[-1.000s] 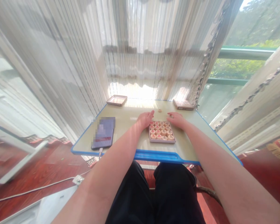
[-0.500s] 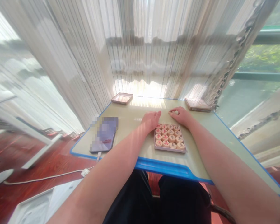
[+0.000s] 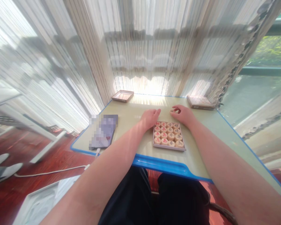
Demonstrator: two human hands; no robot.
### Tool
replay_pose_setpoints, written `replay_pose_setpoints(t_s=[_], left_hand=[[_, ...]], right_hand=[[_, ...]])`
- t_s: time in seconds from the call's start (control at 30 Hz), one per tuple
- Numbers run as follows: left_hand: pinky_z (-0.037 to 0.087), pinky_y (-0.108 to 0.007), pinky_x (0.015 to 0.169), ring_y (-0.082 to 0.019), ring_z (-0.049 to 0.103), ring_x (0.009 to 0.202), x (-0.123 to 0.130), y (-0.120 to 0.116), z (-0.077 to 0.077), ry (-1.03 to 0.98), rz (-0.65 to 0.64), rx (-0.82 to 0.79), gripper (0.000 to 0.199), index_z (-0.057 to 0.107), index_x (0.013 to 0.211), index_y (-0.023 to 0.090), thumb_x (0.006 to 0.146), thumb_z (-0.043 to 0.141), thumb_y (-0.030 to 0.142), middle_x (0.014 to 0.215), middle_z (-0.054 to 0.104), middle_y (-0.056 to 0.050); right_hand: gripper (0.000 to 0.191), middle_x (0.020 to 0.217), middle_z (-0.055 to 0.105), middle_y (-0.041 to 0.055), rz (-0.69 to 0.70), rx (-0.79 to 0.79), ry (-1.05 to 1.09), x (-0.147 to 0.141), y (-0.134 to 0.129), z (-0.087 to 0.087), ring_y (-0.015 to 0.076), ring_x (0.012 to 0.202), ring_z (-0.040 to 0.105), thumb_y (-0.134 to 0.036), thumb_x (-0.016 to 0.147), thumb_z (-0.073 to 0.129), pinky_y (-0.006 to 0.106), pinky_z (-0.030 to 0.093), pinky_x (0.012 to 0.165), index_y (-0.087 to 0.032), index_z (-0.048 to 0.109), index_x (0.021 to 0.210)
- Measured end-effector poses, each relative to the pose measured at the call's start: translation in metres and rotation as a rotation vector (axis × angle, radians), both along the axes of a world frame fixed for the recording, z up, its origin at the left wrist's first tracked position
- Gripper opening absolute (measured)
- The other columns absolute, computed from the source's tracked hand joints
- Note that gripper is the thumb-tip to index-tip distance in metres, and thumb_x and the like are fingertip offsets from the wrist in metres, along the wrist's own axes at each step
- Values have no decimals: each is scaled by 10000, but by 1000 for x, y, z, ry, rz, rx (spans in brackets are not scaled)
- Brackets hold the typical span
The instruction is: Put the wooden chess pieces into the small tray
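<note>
A shallow square box [image 3: 169, 147] holds round wooden Chinese chess pieces [image 3: 170, 136] in neat rows, the left ones marked in red and the right ones in black. My left hand [image 3: 150, 118] rests by the box's far left corner, open, with its thumb stretched out; some of its fingers are hidden. Beyond the far right corner, my right hand [image 3: 182, 114] is closed in a pinch. Between its thumb and forefinger is a small pale Chinese chess piece [image 3: 172, 111], whose marking I cannot make out.
An open box lid [image 3: 123, 96] lies at the table's far left corner, and a closed flat box [image 3: 200, 102] at the far right. A phone [image 3: 104, 132] with a white cable [image 3: 51, 172] lies on the left. The table [image 3: 128, 153] has a blue rim. Curtains hang behind.
The view has shifted slightly. My right hand still pinches the piece, which now shows more clearly between the fingertips. The left hand stays beside the box.
</note>
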State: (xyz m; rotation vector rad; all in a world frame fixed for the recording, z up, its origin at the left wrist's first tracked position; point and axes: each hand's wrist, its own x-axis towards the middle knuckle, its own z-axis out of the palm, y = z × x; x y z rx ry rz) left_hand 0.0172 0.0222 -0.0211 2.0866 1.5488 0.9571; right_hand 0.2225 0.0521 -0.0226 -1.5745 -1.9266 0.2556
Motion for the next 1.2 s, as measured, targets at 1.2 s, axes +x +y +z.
replay_pose_setpoints(t_s=[1.2], left_hand=[[442, -281, 678, -178, 614, 779, -4, -7, 16, -690, -146, -269, 314, 672, 753, 135, 698, 585, 432, 766, 686, -68]], right_hand=[[124, 774, 621, 33, 299, 454, -126, -41, -36, 27, 212, 769, 557, -305, 708, 624, 359, 445, 703, -211, 605, 787]])
